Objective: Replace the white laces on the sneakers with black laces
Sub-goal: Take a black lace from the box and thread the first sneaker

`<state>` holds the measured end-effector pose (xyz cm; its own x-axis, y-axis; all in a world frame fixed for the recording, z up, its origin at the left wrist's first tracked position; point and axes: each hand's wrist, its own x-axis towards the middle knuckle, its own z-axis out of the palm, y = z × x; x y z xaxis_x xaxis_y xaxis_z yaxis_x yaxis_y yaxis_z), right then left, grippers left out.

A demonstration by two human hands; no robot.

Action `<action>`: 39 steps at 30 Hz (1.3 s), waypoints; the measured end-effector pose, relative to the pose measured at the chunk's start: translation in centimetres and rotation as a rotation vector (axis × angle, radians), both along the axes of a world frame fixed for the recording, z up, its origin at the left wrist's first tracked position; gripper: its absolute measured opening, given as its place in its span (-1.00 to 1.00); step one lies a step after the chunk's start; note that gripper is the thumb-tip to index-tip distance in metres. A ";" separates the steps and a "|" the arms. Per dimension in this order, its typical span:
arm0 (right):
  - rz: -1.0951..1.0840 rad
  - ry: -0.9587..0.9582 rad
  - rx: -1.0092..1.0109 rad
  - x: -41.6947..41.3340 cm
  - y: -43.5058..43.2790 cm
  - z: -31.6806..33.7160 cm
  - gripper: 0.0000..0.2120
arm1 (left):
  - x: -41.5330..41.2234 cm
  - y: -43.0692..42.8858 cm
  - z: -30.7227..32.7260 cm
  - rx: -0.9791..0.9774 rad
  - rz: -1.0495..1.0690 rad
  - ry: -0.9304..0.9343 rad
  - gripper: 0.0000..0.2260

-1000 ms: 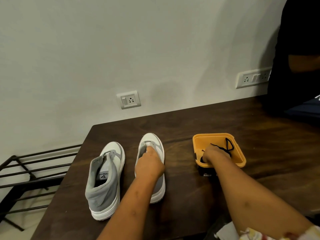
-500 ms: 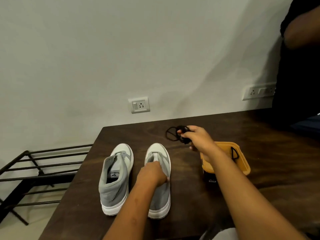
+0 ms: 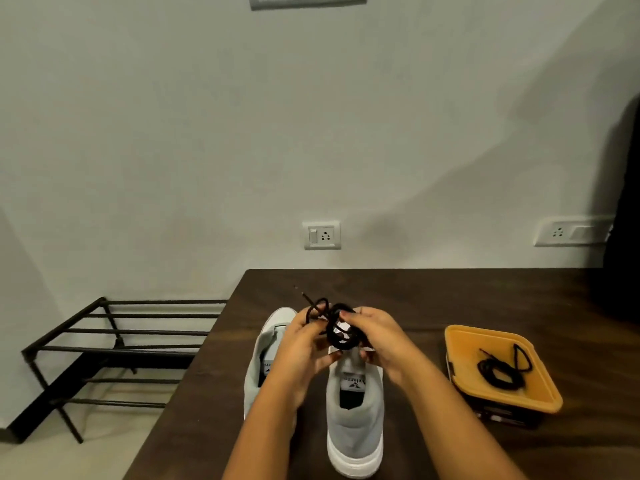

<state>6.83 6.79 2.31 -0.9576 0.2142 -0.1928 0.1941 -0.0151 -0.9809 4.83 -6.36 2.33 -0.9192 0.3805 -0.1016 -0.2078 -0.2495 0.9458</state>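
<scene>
the near sneaker (image 3: 355,420) stands on the bench (image 3: 433,299), the other sneaker (image 3: 258,368) just beside. above them, left hand (image 3: 304,344) and right hand (image 3: 377,337) each have a pinching grip on the coiled black lace (image 3: 341,336). best to free one tip and unwind loop by loop, not tug. a second lace (image 3: 502,370) lies in the orange tray (image 3: 543,393).

Black lace (image 3: 341,336); grey-white sneakers (image 3: 355,420) — dark-brown table (image 3: 433,299), orange tray (image 3: 464,344).

Dim soft light, perhaps slight blur
</scene>
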 end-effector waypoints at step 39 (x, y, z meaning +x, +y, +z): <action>-0.112 0.120 0.413 -1.5 5.9 -2.0 -0.78 | -3.8 -0.8 -2.5 -0.786 0.529 0.566 -0.72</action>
<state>5.32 12.65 0.30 -0.9344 0.3539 0.0415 0.0983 0.3679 -0.9247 1.07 -7.12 -0.12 -0.9369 -0.0610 0.3443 0.2609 0.5336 0.8045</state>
